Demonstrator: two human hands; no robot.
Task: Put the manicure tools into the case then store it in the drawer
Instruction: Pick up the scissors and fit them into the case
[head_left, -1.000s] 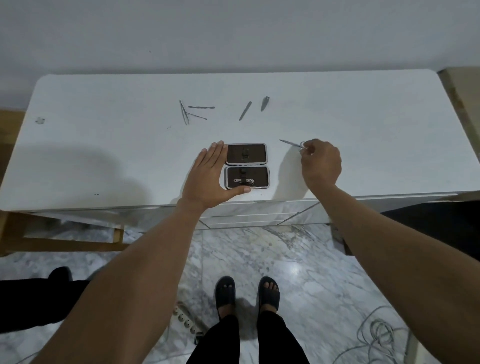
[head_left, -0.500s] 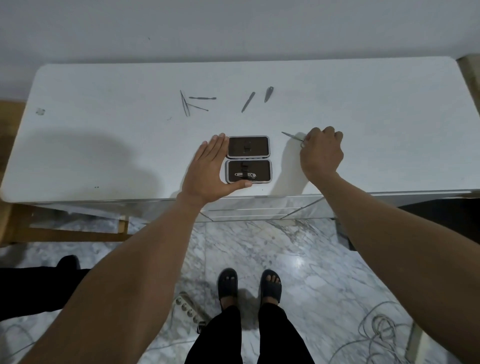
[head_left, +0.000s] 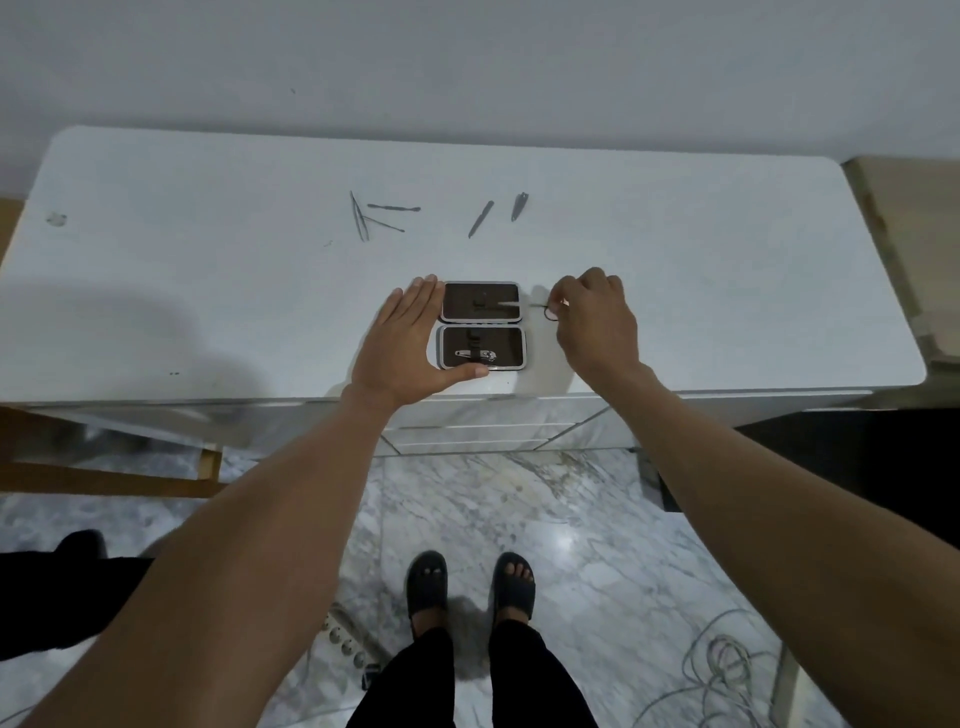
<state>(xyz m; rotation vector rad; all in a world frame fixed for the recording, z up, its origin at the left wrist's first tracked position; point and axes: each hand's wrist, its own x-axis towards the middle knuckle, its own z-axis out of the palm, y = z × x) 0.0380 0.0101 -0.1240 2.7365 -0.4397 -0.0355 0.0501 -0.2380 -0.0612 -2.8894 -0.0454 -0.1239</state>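
A small black case (head_left: 506, 343) lies open flat near the front edge of the white table (head_left: 208, 291), its two halves one behind the other. A nail clipper (head_left: 475, 355) sits in the near half. My left hand (head_left: 410, 345) lies flat against the case's left side, thumb along its front edge. My right hand (head_left: 597, 322) is just right of the case and pinches small scissors (head_left: 540, 307) by their loops, with the blades reaching into the far half. Further back lie tweezers (head_left: 358, 217), two thin picks (head_left: 394, 209), a file (head_left: 480, 219) and a pointed tool (head_left: 519, 206).
The table stands against a grey wall. Drawer fronts (head_left: 483, 434) show under the table's front edge. A wooden piece (head_left: 909, 260) adjoins the table on the right. Below are a marble floor, my sandalled feet, a power strip (head_left: 345, 642) and coiled cable (head_left: 727, 670).
My right hand has carried the scissors leftward from the bare table to the far half of the case. My left hand has stayed against the case.
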